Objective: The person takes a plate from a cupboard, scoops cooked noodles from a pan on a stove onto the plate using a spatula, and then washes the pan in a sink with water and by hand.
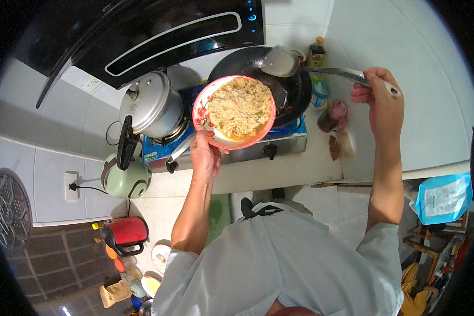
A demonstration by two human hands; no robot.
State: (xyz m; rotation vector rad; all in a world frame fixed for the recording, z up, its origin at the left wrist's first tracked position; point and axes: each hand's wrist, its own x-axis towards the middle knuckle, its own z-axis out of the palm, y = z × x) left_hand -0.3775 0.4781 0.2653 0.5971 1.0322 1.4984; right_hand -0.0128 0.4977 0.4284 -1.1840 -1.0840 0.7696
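Observation:
My left hand [207,156] grips the near left rim of a red-rimmed plate [201,112] with a red flower pattern. Cooked food in some orange liquid [241,108], perhaps egg with vegetables, covers most of it. The plate is held above the front left part of a black wok [294,94], hiding some of it. In my right hand [383,94] is the handle end of a metal spatula [282,62], its broad blade over the far side of the wok. The visible part of the wok holds only dark residue.
A pressure cooker [150,102] sits on the left burner of the gas stove [237,155], its black handle jutting forward. Behind and right of the wok stand a yellow-capped bottle [316,53] and several jars. A range hood [173,39] overhangs the back. A green appliance [128,177] and red kettle [126,235] stand left.

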